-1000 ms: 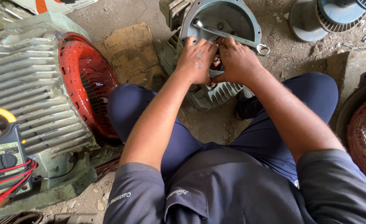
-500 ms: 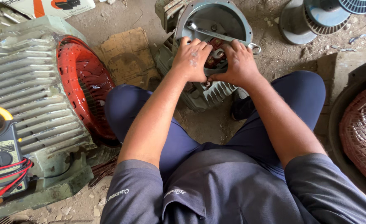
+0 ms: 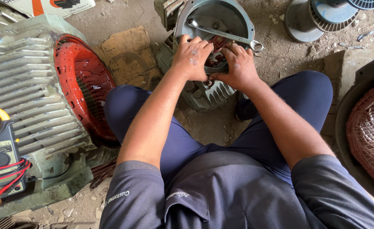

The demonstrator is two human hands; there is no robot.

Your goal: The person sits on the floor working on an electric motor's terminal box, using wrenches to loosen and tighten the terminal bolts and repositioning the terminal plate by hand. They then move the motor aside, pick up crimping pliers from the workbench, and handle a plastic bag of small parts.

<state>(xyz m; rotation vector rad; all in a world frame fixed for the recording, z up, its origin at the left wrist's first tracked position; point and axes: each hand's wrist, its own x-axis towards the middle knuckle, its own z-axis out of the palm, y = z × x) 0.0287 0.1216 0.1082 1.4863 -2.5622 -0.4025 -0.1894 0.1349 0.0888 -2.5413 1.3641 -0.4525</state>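
Grey motor housing [image 3: 214, 25] opening faces up; both hands' fingers [image 3: 195, 44] inside.

1. A flat white box [image 3: 47, 6] with an orange stripe and a dark picture lies on the floor just beyond the big grey-green motor housing [image 3: 26, 85].
2. A flattened brown cardboard piece [image 3: 127, 55] lies on the floor beside the housing's red end.
3. A clamp meter [image 3: 0, 163] with a pale label panel leans against the housing's near side.

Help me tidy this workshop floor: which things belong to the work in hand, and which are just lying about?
In use:
- left hand and right hand, both in the mouth of the small grey motor housing
- spanner lying across its opening

Lying about:
- big finned motor with red winding
- clamp meter with red leads
- cardboard
- fan
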